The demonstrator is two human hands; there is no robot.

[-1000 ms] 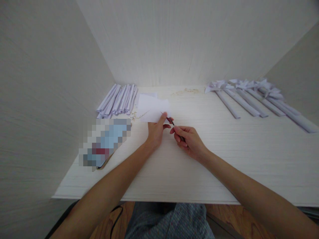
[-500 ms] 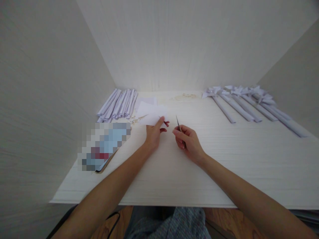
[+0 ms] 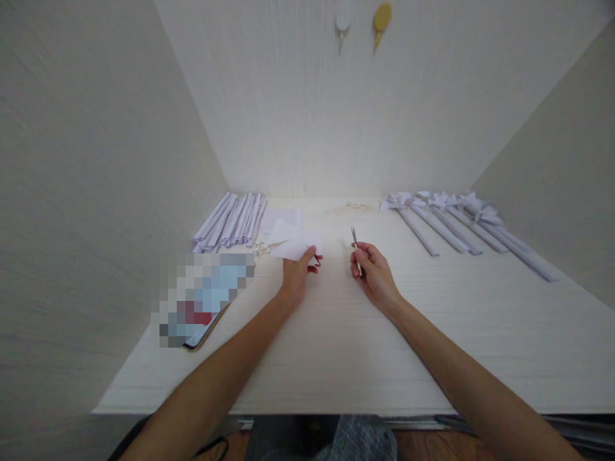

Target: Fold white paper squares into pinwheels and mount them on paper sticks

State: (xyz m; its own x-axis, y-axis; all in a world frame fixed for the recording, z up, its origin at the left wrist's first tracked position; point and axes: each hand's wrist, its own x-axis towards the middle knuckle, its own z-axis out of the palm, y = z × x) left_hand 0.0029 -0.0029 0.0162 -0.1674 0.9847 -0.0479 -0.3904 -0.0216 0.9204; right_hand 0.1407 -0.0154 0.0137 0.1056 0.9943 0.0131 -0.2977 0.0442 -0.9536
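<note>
My left hand (image 3: pixel 296 276) pinches a piece of white paper (image 3: pixel 289 242) between the thumb and the fingers. A dark slit or fold line shows in the paper beside the thumb. To the right, apart from the paper, my right hand (image 3: pixel 375 272) is closed around slim metal scissors (image 3: pixel 354 237). Their two thin tips point up and away from me, slightly parted; the handle is mostly hidden in the fingers. Another white sheet (image 3: pixel 283 216) lies flat behind the held paper. Small beige scraps (image 3: pixel 263 248) are scattered left of it.
Rolled white paper tubes (image 3: pixel 233 221) lie piled at back left. Paper tubes (image 3: pixel 444 224) with star-like folded tops lie at back right. A partly blurred phone (image 3: pixel 206 334) rests at left. More scraps (image 3: pixel 355 207) lie near the back wall, which bears a white hook (image 3: pixel 343 19) and a yellow hook (image 3: pixel 382 18).
My right hand has moved away from the left, carrying the scissors, whose two tips now show apart. The camera has tilted up, bringing the wall hooks into view. The left hand still holds the paper.
</note>
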